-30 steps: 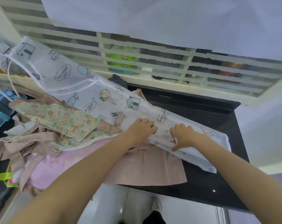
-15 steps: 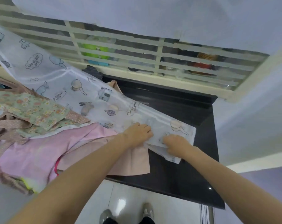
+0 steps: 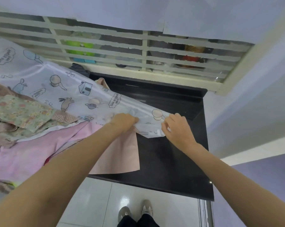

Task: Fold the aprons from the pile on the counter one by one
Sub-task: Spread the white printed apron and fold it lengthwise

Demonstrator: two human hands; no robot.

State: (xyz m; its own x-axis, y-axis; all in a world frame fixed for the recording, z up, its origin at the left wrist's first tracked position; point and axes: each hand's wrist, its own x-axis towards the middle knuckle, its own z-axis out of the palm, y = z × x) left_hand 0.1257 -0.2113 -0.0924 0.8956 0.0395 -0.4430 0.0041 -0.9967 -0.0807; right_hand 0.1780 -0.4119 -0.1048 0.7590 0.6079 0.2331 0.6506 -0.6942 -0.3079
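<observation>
A long white apron (image 3: 69,89) printed with rabbits, houses and balloons lies as a narrow strip across the pile and onto the black counter (image 3: 168,161). My left hand (image 3: 123,122) grips the strip near its right end, fingers curled into the cloth. My right hand (image 3: 176,128) pinches the very end of the strip, which is lifted a little off the counter. Under the strip lies the pile: a floral apron (image 3: 19,112), a pink apron (image 3: 32,149) and a beige apron (image 3: 120,154).
A slatted window grille (image 3: 138,51) runs along the back wall behind the counter. The counter's front edge is near my feet (image 3: 135,210), which stand on a white tiled floor. A dark striped cloth (image 3: 79,69) sits at the back.
Both hands slid rightward along the white apron to its end. They went from pressing flat on it to gripping it, and the end has shortened and lifted.
</observation>
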